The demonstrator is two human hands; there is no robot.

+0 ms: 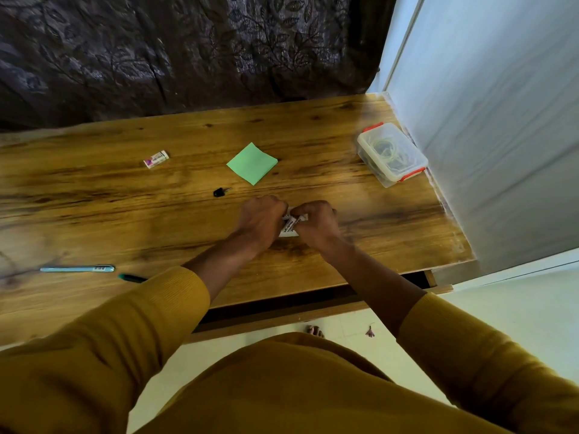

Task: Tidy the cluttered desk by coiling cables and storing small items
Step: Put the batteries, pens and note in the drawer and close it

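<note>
I see both hands meeting over a small white printed paper slip (290, 226) near the front middle of the wooden tabletop (94, 195). My left hand (261, 222) and right hand (316, 225) each curl their fingers round it, pinching it from either side; the slip sits right between them, its printed length running roughly toward me. I judge it is being folded for storing. The clear plastic box with red clips (391, 153) lies well off to the right rear, nearer my right hand, already holding coiled cable. A green square notepad (252, 163), small black key (220, 192), white eraser (156, 159) and blue pen (76, 269) lie apart; nothing blocks the way.
</note>
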